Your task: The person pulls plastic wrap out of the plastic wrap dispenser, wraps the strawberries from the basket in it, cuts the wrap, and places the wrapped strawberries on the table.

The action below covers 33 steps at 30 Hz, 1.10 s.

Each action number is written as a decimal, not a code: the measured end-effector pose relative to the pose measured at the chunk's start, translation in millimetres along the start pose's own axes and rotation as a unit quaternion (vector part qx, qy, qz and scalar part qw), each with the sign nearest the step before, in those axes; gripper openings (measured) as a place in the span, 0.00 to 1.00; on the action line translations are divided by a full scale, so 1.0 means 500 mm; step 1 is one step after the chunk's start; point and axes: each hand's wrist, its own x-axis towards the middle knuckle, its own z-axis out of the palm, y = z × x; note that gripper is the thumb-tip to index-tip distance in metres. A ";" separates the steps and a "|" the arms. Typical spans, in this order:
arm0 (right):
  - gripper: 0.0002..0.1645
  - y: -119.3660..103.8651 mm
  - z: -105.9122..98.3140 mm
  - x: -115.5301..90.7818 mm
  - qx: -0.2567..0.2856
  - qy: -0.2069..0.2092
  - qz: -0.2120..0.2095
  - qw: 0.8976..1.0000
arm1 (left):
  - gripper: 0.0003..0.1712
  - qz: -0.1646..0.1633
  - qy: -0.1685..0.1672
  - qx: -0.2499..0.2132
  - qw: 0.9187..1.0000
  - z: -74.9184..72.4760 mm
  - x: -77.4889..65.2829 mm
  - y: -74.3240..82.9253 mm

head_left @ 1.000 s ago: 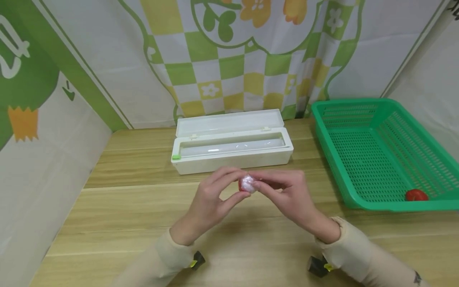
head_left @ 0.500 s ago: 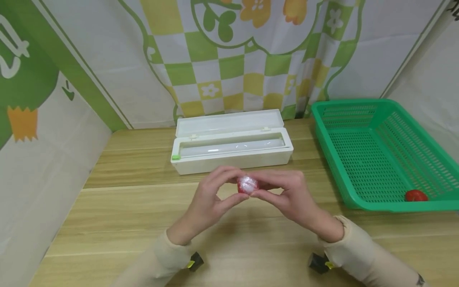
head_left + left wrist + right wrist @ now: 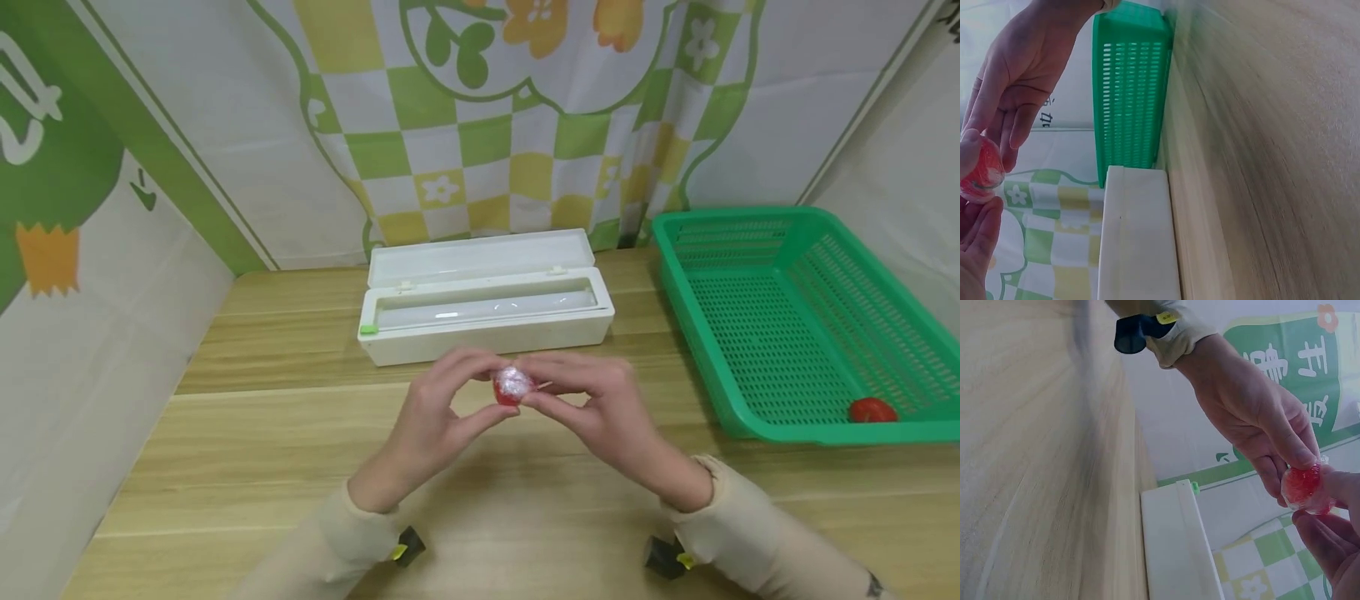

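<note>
Evidently the red ball (image 3: 507, 399) has turned — more red shows below the film (image 3: 514, 381) than half a second ago. Left hand (image 3: 438, 421) and right hand (image 3: 603, 412) pinch it between them over the table (image 3: 262, 467); a pale sliver (image 3: 543, 386) suggests film not flat.

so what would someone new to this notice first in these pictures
Probably the big green basket at the right of the table, with a red object by its near edge. Next, the shiny, clear-wrapped round red thing, pinched between the left grip and right grip near the middle of the head view. Beyond it stands a white box, lid open.
</note>
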 end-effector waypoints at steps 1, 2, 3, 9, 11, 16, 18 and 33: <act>0.19 0.000 0.002 0.000 -0.016 0.011 -0.013 1.000 | 0.25 -0.005 0.000 -0.001 1.000 0.000 0.000 0.001; 0.19 0.001 0.004 0.000 -0.036 0.023 -0.029 0.999 | 0.25 -0.010 0.000 -0.002 1.000 0.000 0.001 0.002; 0.18 0.001 0.005 -0.001 -0.055 0.033 -0.044 0.997 | 0.26 -0.014 0.000 -0.005 1.000 0.001 0.001 0.003; 0.17 0.004 0.010 -0.002 -0.110 0.077 -0.122 0.983 | 0.26 -0.049 -0.002 -0.029 0.998 0.004 0.002 0.011; 0.17 0.003 0.012 -0.002 -0.112 0.088 -0.139 0.980 | 0.26 -0.061 0.001 -0.045 0.997 0.005 0.001 0.014; 0.15 -0.001 0.014 0.001 -0.103 0.106 -0.150 0.978 | 0.25 -0.101 0.010 -0.105 0.989 0.005 -0.001 0.020; 0.14 -0.002 0.013 0.003 -0.085 0.103 -0.135 0.982 | 0.25 -0.123 0.016 -0.124 0.985 0.005 -0.003 0.021; 0.17 -0.003 0.022 0.012 0.034 0.046 0.109 0.992 | 0.29 -0.221 0.038 -0.155 0.962 -0.004 -0.007 0.025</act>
